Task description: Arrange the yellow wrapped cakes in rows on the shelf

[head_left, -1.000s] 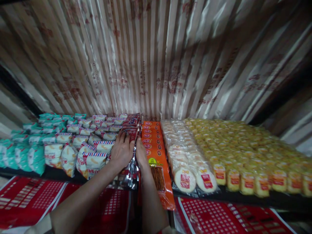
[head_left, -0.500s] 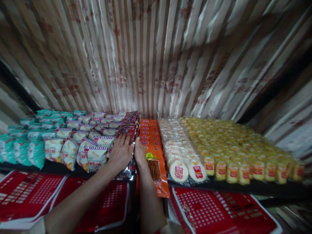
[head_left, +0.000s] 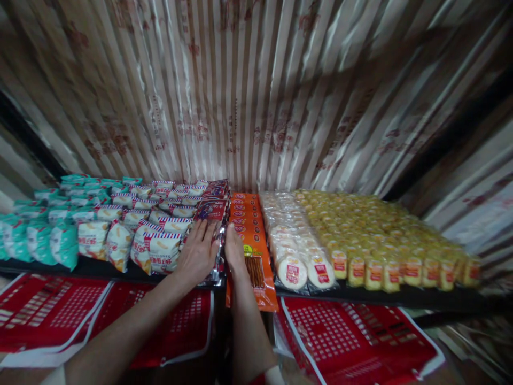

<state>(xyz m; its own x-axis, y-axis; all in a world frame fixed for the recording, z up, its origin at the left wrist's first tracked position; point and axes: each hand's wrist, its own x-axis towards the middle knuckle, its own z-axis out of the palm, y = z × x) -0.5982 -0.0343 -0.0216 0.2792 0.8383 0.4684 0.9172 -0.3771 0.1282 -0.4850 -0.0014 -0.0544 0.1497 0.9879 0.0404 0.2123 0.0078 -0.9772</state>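
My left hand [head_left: 197, 252] lies flat, fingers spread, on a row of dark red and silver snack packets [head_left: 212, 209] on a black shelf [head_left: 404, 295]. Pressed edge-on against the right side of that same row is my right hand [head_left: 233, 249], fingers straight and together, between it and a row of orange packets [head_left: 249, 224]. The front orange packet hangs over the shelf edge. Neither hand grips anything.
White packets with red-blue striped tops [head_left: 159, 248] and teal packets [head_left: 60, 243] fill the shelf's left. Round white cakes [head_left: 292, 270] and yellow packs [head_left: 377, 235] fill the right. Red perforated panels [head_left: 340, 337] sit below. A striped glossy curtain [head_left: 256, 91] hangs behind.
Both hands have stayed on the dark packet row. The view has drifted, so the shelf sits slightly higher and further left in the picture.
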